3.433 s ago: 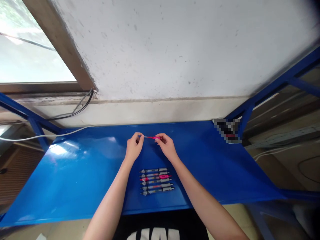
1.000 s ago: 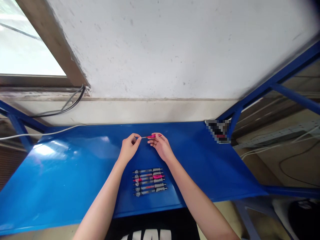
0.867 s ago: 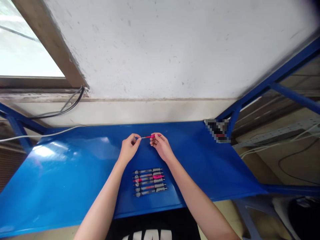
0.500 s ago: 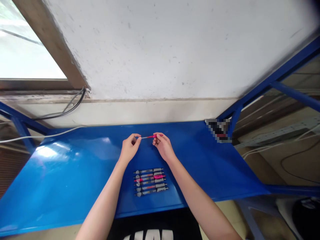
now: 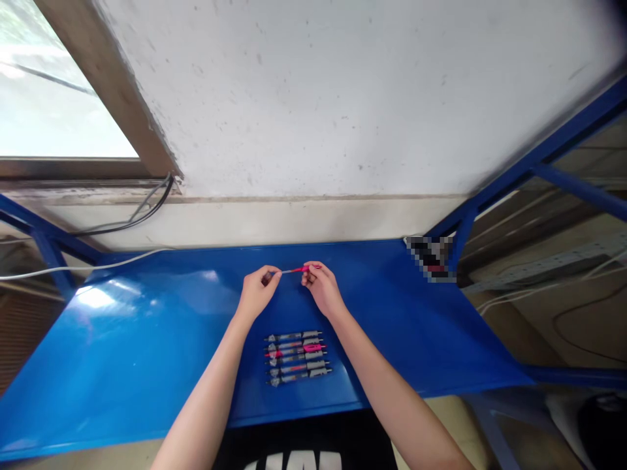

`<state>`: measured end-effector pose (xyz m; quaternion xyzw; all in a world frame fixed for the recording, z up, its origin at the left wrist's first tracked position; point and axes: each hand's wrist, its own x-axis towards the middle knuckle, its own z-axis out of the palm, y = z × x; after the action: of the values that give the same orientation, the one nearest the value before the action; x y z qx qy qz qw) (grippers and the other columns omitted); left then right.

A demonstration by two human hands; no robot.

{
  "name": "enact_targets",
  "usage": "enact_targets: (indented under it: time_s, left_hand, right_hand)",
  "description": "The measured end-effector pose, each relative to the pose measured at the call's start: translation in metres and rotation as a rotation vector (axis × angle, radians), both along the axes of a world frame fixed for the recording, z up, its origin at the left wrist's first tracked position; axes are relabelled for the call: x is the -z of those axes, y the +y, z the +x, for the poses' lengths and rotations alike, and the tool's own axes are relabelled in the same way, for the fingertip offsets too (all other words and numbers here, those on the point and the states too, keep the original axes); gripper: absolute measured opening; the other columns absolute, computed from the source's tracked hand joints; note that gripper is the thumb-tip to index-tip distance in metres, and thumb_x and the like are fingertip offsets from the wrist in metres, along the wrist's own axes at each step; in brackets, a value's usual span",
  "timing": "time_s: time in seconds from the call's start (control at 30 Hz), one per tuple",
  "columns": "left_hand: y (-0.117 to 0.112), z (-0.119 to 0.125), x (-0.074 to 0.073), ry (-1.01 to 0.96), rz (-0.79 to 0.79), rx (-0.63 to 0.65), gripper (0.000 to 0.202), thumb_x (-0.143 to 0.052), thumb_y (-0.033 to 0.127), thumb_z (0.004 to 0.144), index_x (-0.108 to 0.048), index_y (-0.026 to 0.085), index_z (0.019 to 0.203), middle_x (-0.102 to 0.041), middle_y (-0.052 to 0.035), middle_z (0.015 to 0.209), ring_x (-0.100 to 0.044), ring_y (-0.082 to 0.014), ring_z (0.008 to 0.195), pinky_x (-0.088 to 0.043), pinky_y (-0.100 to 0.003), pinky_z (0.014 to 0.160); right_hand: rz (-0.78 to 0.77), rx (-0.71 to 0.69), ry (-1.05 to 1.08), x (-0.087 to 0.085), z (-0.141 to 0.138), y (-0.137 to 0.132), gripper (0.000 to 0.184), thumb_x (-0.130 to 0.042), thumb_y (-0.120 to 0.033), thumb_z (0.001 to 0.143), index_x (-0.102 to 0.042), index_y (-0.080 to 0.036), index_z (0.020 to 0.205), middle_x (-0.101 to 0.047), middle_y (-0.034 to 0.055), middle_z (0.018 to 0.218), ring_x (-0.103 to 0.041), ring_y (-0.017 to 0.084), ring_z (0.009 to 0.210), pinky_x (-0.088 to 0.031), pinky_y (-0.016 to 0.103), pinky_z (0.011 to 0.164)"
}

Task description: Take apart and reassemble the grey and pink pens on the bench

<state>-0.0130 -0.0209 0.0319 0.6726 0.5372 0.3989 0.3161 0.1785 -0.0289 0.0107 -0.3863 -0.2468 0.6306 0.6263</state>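
Blue desk (image 5: 161, 365), far left: a white cable (image 5: 93, 267) trails over its back corner. Toward the middle, the left hand (image 5: 259, 288) pinches the left end of a slim pen (image 5: 294, 269) between thumb and finger. The pen spans both hands roughly level over the desk's far half, pink toward the right; whether it is one piece or two is too small to tell. Nearer the front edge, six pens (image 5: 295, 358) lie in a close row, one of them pink. The right hand (image 5: 323, 287) grips the pen's pink end, lower fingers curled. The step appears to be fine two-handed work; the next move seems to call for straight alignment and a light touch. Far right, a pixelated object (image 5: 431, 258) sits at the corner.
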Motion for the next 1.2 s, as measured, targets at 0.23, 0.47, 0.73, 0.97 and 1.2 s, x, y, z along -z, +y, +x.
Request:
enact_targets:
  time_s: [0.23, 0.47, 0.73, 0.97, 1.2]
  left_hand:
    - [-0.0002, -0.0012, -0.0023, 0.016, 0.001, -0.006, 0.028, -0.058, 0.042, 0.093, -0.072, 0.018, 0.087, -0.055, 0.0029, 0.061, -0.05, -0.0136, 0.06, -0.038, -0.026, 0.062]
    - [-0.0011, -0.0024, -0.003, 0.019, -0.019, -0.009, 0.036, -0.055, 0.046, 0.095, -0.068, 0.018, 0.078, -0.053, 0.0033, 0.059, -0.047, -0.0129, 0.057, -0.036, -0.026, 0.06]
    - [-0.0004, 0.0002, -0.0003, 0.009, 0.006, -0.003, 0.026, -0.059, 0.042, 0.093, -0.071, 0.019, 0.09, -0.051, 0.0042, 0.06, -0.048, -0.0131, 0.058, -0.038, -0.026, 0.061]
    - [0.0004, -0.0016, 0.002, -0.009, 0.02, -0.009, 0.022, -0.061, 0.038, 0.091, -0.071, 0.02, 0.093, -0.045, 0.0058, 0.059, -0.045, -0.0124, 0.056, -0.037, -0.025, 0.06]
    - [0.0006, -0.002, 0.001, -0.011, 0.01, -0.011, 0.023, -0.06, 0.039, 0.091, -0.071, 0.02, 0.094, -0.045, 0.0057, 0.059, -0.045, -0.0126, 0.056, -0.037, -0.025, 0.06]
  right_hand:
    - [0.004, -0.003, 0.01, 0.0002, -0.002, -0.0008, 0.019, -0.082, -0.035, 0.074, -0.074, -0.022, 0.085, -0.066, 0.0001, 0.069, -0.058, 0.013, 0.062, -0.047, 0.027, 0.059]
    - [0.008, 0.001, 0.008, 0.0005, -0.0018, -0.0011, 0.021, -0.084, -0.035, 0.073, -0.074, -0.021, 0.086, -0.067, 0.0002, 0.07, -0.058, 0.013, 0.063, -0.046, 0.027, 0.06]
    - [0.011, -0.016, 0.0, -0.0019, -0.0003, -0.0011, 0.022, -0.083, -0.036, 0.073, -0.075, -0.021, 0.086, -0.065, -0.0001, 0.067, -0.058, 0.013, 0.062, -0.046, 0.027, 0.06]
    - [0.007, -0.024, -0.006, -0.0036, -0.0016, -0.0023, 0.022, -0.083, -0.037, 0.073, -0.075, -0.022, 0.086, -0.066, -0.0001, 0.068, -0.058, 0.013, 0.062, -0.046, 0.027, 0.06]
    - [0.003, 0.014, 0.01, -0.0025, -0.0025, -0.0012, 0.021, -0.084, -0.036, 0.072, -0.075, -0.021, 0.084, -0.066, 0.0, 0.069, -0.057, 0.013, 0.062, -0.046, 0.026, 0.059]
